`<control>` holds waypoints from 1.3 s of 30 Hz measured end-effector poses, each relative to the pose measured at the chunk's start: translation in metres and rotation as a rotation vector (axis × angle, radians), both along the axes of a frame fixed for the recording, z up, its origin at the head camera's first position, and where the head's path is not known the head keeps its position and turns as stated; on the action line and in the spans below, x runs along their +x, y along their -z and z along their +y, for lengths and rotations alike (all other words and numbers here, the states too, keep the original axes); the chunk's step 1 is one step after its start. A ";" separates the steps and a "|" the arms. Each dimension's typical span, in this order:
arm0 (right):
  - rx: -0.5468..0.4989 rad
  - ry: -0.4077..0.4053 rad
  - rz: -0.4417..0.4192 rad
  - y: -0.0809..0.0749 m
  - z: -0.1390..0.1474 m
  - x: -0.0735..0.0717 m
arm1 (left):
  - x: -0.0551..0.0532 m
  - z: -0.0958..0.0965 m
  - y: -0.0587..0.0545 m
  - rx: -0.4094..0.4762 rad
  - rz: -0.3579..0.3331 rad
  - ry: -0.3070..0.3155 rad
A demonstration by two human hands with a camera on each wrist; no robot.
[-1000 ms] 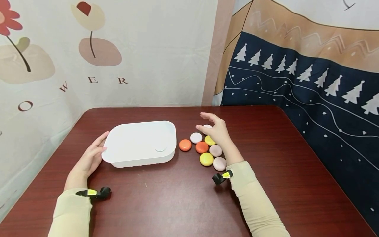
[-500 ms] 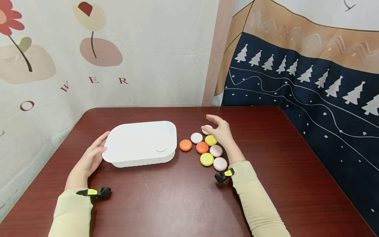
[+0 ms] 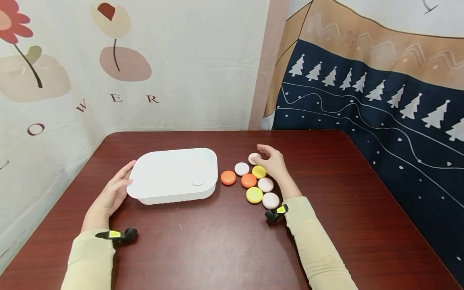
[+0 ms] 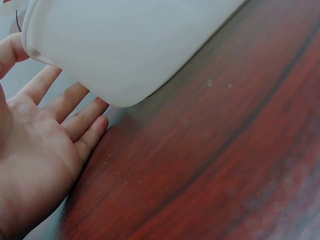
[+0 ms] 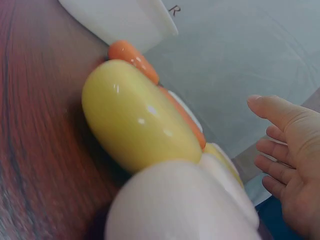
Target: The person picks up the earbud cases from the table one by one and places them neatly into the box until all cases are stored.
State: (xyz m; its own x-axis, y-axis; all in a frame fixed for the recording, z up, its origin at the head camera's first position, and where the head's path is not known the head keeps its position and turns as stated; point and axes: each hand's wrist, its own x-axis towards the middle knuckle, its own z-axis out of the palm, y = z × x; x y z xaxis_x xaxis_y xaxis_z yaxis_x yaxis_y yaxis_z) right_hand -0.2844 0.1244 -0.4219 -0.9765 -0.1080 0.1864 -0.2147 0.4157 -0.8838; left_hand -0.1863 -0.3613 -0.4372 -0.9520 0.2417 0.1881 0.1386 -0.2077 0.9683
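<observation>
A white box [image 3: 170,173] with rounded corners stands left of centre on the table. A faint round shape shows near its front right corner. My left hand [image 3: 110,193] rests against the box's left end, thumb at the rim and fingers fairly straight along the side. To the right of the box lie several smooth, thick discs, among them an orange disc [image 3: 228,177], a yellow disc [image 3: 254,195] and a white disc [image 3: 241,168]. My right hand [image 3: 273,163] is over the far side of this group, thumb and fingers apart beside the farthest pale pink disc [image 3: 253,157].
The dark red wooden table [image 3: 203,249] has a rounded far edge. A pale flower-print cloth [image 3: 195,72] hangs behind it, with a navy tree-print cloth [image 3: 326,104] at the right. In the right wrist view, a yellow disc [image 5: 135,115] lies close to the camera.
My right hand has moved slightly right and lower, bringing the thumb to the farthest pale pink disc. My left hand, the box and the discs keep their places.
</observation>
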 end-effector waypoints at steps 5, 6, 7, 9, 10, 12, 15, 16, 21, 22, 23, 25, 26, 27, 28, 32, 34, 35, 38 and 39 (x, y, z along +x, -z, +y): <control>-0.008 0.010 -0.014 0.004 0.002 -0.002 | 0.000 0.001 -0.001 0.005 -0.004 -0.002; -0.012 0.011 -0.013 0.005 0.002 -0.002 | 0.000 0.001 -0.001 0.004 -0.006 -0.003; -0.016 0.015 -0.012 0.006 0.002 -0.002 | 0.000 0.001 -0.001 0.003 -0.008 -0.003; -0.021 0.021 -0.012 0.008 0.001 -0.003 | 0.001 0.001 -0.002 -0.001 -0.012 -0.006; -0.024 0.025 -0.011 0.009 0.001 -0.004 | 0.001 0.001 -0.002 -0.001 -0.012 -0.006; -0.027 0.026 -0.014 0.010 0.001 -0.005 | 0.001 0.001 -0.002 -0.003 -0.012 -0.006; -0.024 0.026 -0.024 0.013 0.000 -0.007 | 0.000 0.001 -0.002 -0.002 -0.011 -0.005; -0.019 0.024 -0.029 0.014 0.000 -0.008 | 0.000 0.001 -0.003 -0.001 -0.011 -0.003; 0.005 0.020 -0.045 0.019 -0.001 -0.010 | 0.001 0.001 -0.003 -0.003 -0.014 -0.007; 0.012 0.021 -0.044 0.020 -0.001 -0.010 | 0.001 0.002 -0.003 -0.003 -0.015 -0.007; 0.017 0.023 -0.040 0.020 -0.002 -0.010 | 0.001 0.002 -0.003 -0.005 -0.016 -0.008; 0.032 0.024 -0.031 0.021 -0.002 -0.011 | 0.001 0.002 -0.003 -0.007 -0.015 -0.009; 0.038 0.024 -0.027 0.022 -0.003 -0.011 | 0.001 0.002 -0.003 -0.008 -0.013 -0.009; 0.044 0.026 -0.025 0.023 -0.003 -0.012 | 0.001 0.002 -0.003 -0.010 -0.012 -0.009; 0.049 0.027 -0.025 0.023 -0.003 -0.012 | 0.001 0.002 -0.003 -0.010 -0.010 -0.008; 0.065 0.028 -0.030 0.024 -0.003 -0.013 | 0.001 0.002 -0.002 -0.015 -0.006 -0.005; 0.078 0.033 -0.033 0.024 -0.003 -0.013 | 0.001 0.001 -0.001 -0.017 -0.007 -0.005; 0.086 0.034 -0.032 0.025 -0.004 -0.013 | 0.001 0.001 -0.001 -0.017 -0.008 -0.007; 0.110 0.041 -0.025 0.026 -0.004 -0.014 | 0.000 0.001 0.000 -0.016 -0.009 -0.009; 0.117 0.043 -0.022 0.026 -0.004 -0.014 | 0.000 0.001 0.000 -0.016 -0.009 -0.010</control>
